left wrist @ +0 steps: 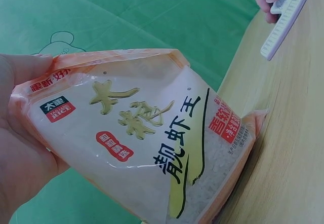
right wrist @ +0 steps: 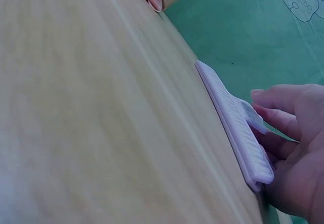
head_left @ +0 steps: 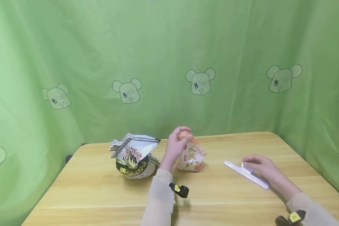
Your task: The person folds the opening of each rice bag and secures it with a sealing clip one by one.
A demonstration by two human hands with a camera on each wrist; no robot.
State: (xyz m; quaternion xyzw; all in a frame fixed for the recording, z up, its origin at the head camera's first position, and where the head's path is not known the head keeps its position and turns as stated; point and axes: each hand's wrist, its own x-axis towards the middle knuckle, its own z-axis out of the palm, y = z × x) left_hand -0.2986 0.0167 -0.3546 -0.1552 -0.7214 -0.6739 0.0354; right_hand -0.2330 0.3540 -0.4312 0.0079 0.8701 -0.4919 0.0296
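Note:
My left hand (head_left: 177,146) grips the folded orange top corner of a rice bag (head_left: 190,157), a white and orange plastic packet with gold lettering. Its thumb lies on the front, and the bag's bottom meets the tabletop. On the right, a long pale lilac bag clip (head_left: 255,179) lies aslant at table level. My right hand (head_left: 262,168) has its curled fingers at the clip's raised handle tab, seeming to pinch it. In the right wrist view the fingers (right wrist: 278,100) are beside the tab, and the thumb's contact is partly hidden.
Left of the rice bag stands a black and white bag (head_left: 135,171), its folded top held by a pale clip (head_left: 121,146). A wood-grain table (head_left: 101,201) carries everything. A green curtain (head_left: 164,47) with bear-head prints hangs behind it.

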